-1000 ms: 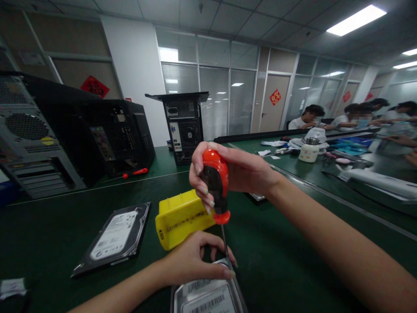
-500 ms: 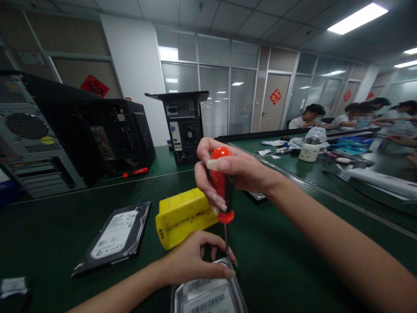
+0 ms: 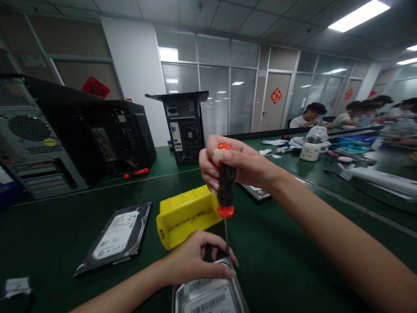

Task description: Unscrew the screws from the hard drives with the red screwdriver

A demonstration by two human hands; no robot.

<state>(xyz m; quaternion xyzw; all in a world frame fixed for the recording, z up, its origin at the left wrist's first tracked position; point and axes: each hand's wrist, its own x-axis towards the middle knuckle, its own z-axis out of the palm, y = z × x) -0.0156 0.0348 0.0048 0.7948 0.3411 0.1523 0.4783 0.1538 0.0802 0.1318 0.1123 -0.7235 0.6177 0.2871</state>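
Observation:
My right hand [image 3: 237, 167] is closed round the red and black handle of a screwdriver [image 3: 225, 191]. The tool stands nearly upright, and its thin shaft runs down to the far corner of a silver hard drive [image 3: 208, 295] at the bottom edge. My left hand [image 3: 192, 258] rests on that drive's far end, fingers curled and pressing on it right beside the shaft's tip. A yellow plastic bin [image 3: 185, 215] lies on its side just behind my left hand.
A second hard drive [image 3: 115, 237] lies flat to the left on the green table [image 3: 286, 256]. Black computer towers [image 3: 184, 126] stand at the back and left, with a spare red screwdriver [image 3: 135, 173] near them. Several people sit at the far right table.
My right hand has turned round the screwdriver handle, and the handle has straightened to near upright. The left hand and the drive have stayed put.

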